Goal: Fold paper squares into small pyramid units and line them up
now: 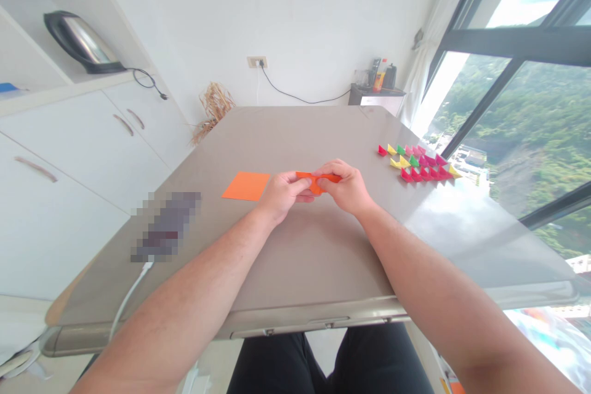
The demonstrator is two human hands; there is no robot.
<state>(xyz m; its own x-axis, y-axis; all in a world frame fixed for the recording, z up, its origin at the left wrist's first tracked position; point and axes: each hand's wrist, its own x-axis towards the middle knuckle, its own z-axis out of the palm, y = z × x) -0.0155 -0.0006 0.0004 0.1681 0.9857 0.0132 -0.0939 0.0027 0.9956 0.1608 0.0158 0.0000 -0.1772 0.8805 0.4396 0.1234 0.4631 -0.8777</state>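
A small piece of folded orange paper (316, 184) is held up between my two hands, just above the table. My left hand (287, 192) pinches its left part, thumb on the near face and fingers behind. On the other side, my right hand (342, 186) grips the right part with the thumb pressed near the middle. The fingers hide much of the paper, so its exact shape is unclear. Flat on the table beside my left hand lies an orange paper sheet (246, 186).
Rows of small folded paper boats (422, 166) in red, pink, yellow and green stand on the table's right side. A blurred dark object (167, 225) with a white cable (129, 295) lies at left. A kettle (83, 43) sits on a shelf; windows line the right.
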